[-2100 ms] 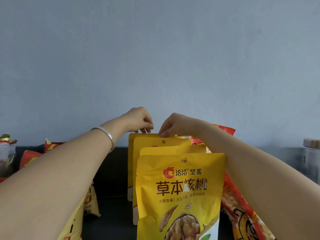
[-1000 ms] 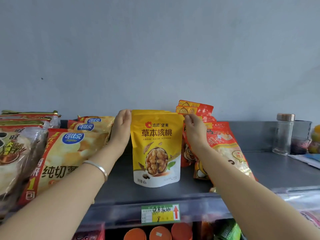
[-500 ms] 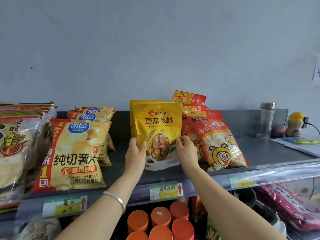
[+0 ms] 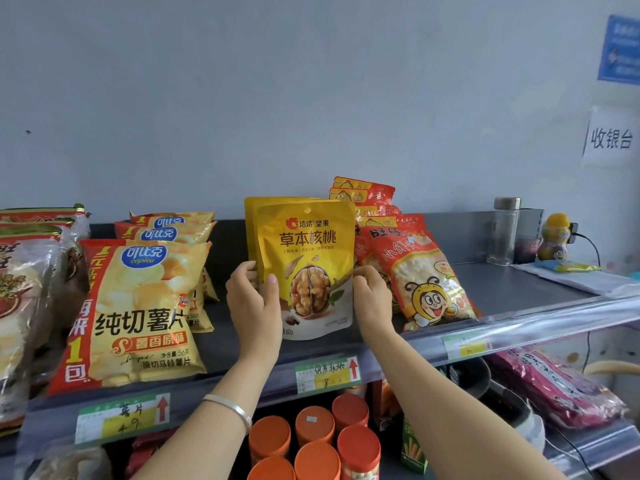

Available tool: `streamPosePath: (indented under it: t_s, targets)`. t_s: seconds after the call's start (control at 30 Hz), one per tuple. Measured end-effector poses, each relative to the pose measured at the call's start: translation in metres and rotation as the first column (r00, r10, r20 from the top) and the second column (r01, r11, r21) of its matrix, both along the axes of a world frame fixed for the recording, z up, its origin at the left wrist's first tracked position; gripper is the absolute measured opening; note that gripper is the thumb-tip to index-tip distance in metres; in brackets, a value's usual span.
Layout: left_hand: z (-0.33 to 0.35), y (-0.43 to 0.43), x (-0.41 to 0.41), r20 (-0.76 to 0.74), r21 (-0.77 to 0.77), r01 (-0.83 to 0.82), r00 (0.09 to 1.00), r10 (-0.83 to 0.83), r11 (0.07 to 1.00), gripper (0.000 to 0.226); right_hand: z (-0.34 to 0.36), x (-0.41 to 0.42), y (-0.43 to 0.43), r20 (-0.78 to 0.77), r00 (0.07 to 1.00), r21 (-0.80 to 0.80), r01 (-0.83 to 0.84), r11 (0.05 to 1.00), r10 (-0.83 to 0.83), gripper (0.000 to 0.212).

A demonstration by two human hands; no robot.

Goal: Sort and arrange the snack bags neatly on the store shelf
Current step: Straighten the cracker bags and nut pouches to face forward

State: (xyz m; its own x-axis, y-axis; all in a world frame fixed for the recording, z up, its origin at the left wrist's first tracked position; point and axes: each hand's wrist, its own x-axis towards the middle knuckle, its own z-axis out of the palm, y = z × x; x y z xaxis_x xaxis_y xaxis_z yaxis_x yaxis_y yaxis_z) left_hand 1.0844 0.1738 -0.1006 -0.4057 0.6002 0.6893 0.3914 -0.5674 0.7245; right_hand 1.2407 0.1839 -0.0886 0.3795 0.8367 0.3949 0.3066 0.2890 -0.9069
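The left hand (image 4: 254,306) and right hand (image 4: 372,299) each gripped a side of the yellow walnut bag (image 4: 313,244). It stood upright near the front edge of the shelf (image 4: 519,289).

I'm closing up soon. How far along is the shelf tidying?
Done: chip bags filed on the left, red bee bags on the right. In hand: left hand and right hand grip the front walnut bag, upright on the shelf. Left: likely squaring it against the bag behind, then letting go.

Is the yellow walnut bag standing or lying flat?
Upright: the yellow walnut bag stands on the shelf, left hand and right hand gripping its sides.
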Motion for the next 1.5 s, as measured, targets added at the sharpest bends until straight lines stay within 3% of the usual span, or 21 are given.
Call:
streamPosePath:
  t_s: [0.17, 0.27, 0.37, 0.53, 0.7, 0.77, 0.83, 0.9, 0.97, 1.07, 1.13, 1.27, 1.4, 1.5]
  targets:
    - [0.001, -0.005, 0.002, -0.23, 0.234, -0.126, 0.956, 0.181, 0.964, 0.037, 0.005, 0.001, -0.007, 0.155, 0.987, 0.083, 0.025, 0.996, -0.037, 0.02]
    - [0.002, -0.008, 0.009, -0.359, 0.388, -0.096, 0.9, 0.247, 0.917, 0.028, 0.008, 0.015, -0.006, 0.365, 0.919, 0.227, 0.066, 0.972, -0.148, 0.024]
    - [0.009, -0.011, 0.033, -0.453, 0.469, 0.008, 0.861, 0.232, 0.883, 0.024, 0.013, 0.038, -0.002, 0.418, 0.862, 0.326, 0.152, 0.933, -0.286, 0.034]
    - [0.013, -0.003, 0.081, -0.643, 0.408, 0.094, 0.735, 0.213, 0.908, 0.024, 0.019, 0.077, 0.009, 0.494, 0.791, 0.327, 0.217, 0.92, -0.362, 0.035]
    - [0.022, 0.021, 0.126, -0.699, 0.194, 0.178, 0.715, 0.009, 0.965, 0.033, 0.027, 0.12, 0.024, 0.547, 0.735, 0.264, 0.302, 0.916, -0.4, 0.038]
    - [0.023, 0.03, 0.147, -0.648, 0.009, 0.199, 0.747, -0.146, 0.98, 0.048, 0.03, 0.136, 0.033, 0.568, 0.73, 0.203, 0.325, 0.924, -0.381, 0.041]
    - [0.023, 0.043, 0.166, -0.511, -0.147, 0.219, 0.818, -0.263, 0.965, 0.065, 0.033, 0.151, 0.044, 0.529, 0.789, 0.086, 0.316, 0.945, -0.313, 0.046]
    - [0.026, 0.055, 0.181, -0.311, -0.214, 0.228, 0.906, -0.288, 0.95, 0.078, 0.036, 0.165, 0.055, 0.383, 0.903, -0.081, 0.241, 0.967, -0.193, 0.059]
    - [0.031, 0.065, 0.19, -0.081, -0.342, 0.236, 0.957, -0.278, 0.91, 0.089, 0.038, 0.178, 0.064, 0.139, 0.99, -0.216, 0.068, 0.974, -0.039, 0.075]
    - [0.029, 0.08, 0.193, 0.27, -0.484, 0.387, 0.919, -0.286, 0.785, 0.118, 0.036, 0.191, 0.074, -0.129, 0.983, -0.318, -0.167, 0.933, 0.132, 0.084]
    - [0.025, 0.086, 0.195, 0.433, -0.459, 0.52, 0.839, -0.33, 0.72, 0.124, 0.034, 0.193, 0.08, -0.212, 0.949, -0.332, -0.296, 0.896, 0.235, 0.073]
    - [0.016, 0.092, 0.206, 0.456, -0.381, 0.578, 0.797, -0.397, 0.722, 0.095, 0.03, 0.196, 0.089, -0.261, 0.898, -0.29, -0.422, 0.859, 0.354, 0.042]
    - [0.017, 0.101, 0.211, 0.466, -0.358, 0.624, 0.764, -0.446, 0.695, 0.068, 0.028, 0.205, 0.099, -0.222, 0.91, -0.226, -0.396, 0.89, 0.349, 0.039]
    - [0.017, 0.104, 0.213, 0.437, -0.374, 0.573, 0.802, -0.407, 0.729, 0.075, 0.024, 0.204, 0.109, -0.196, 0.927, -0.211, -0.359, 0.909, 0.321, 0.043]
